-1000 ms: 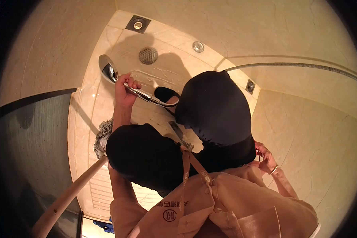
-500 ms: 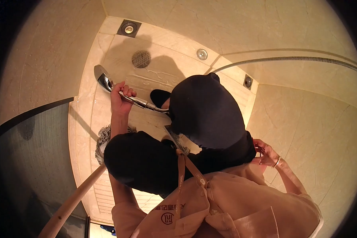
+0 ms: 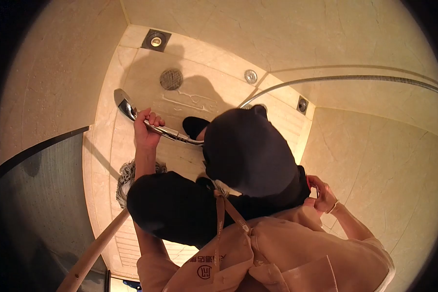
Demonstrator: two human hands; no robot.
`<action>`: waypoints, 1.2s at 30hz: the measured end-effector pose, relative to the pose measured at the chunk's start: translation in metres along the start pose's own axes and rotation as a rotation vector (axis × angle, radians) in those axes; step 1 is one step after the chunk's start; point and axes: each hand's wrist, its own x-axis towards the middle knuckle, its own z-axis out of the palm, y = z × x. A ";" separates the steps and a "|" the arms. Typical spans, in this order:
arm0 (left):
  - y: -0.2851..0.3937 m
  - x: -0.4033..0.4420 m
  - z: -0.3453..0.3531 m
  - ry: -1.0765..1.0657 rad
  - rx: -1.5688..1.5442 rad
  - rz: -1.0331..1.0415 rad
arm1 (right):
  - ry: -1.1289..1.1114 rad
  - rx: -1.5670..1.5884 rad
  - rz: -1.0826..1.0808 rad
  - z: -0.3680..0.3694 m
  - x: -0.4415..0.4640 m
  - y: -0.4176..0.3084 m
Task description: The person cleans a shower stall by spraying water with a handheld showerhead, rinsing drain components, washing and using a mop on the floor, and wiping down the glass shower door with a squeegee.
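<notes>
My left hand (image 3: 148,129) is closed around the handle of a chrome shower head (image 3: 126,108), its spray end tilted toward the upper left. A metal hose runs from the handle and disappears behind my black-clad knee (image 3: 250,151). At my right hip, my right hand (image 3: 322,194) has its fingers bent at the edge of the dark trousers. A small red bit (image 3: 308,182) shows at those fingertips, and what they grip cannot be made out.
A mop with a wooden handle (image 3: 95,250) and grey strings (image 3: 125,182) rests to my left. Water lies near a round floor drain (image 3: 171,79). The metal hose (image 3: 345,79) arches along the tiled wall. A glass panel (image 3: 44,194) stands at left.
The view has shifted slightly, so the floor sits a little lower. My left hand keeps its hold on the shower head. My right hand's fingers look more curled at the hip.
</notes>
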 end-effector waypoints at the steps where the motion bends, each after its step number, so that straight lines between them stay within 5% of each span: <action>1: 0.000 0.000 0.000 -0.012 -0.006 0.015 | 0.001 -0.005 0.002 0.001 0.000 0.003; 7: -0.009 0.003 -0.005 -0.032 -0.100 0.215 | -0.013 0.098 -0.017 0.005 0.010 0.026; 15: 0.012 -0.015 -0.001 0.266 -0.252 0.501 | -0.065 0.126 0.038 0.001 0.010 0.012; 29: 0.022 0.005 -0.005 0.255 -0.150 0.329 | -0.075 0.042 0.030 -0.003 0.010 0.009; 32: 0.024 0.005 0.004 0.253 -0.035 0.241 | -0.342 -0.030 0.213 -0.016 0.018 -0.001; 35: 0.023 0.005 0.018 0.206 0.093 0.141 | -0.831 -0.649 0.104 -0.043 0.081 -0.016; 36: 0.024 0.006 0.021 0.178 0.156 0.106 | -0.857 -0.628 -0.022 -0.048 0.111 0.007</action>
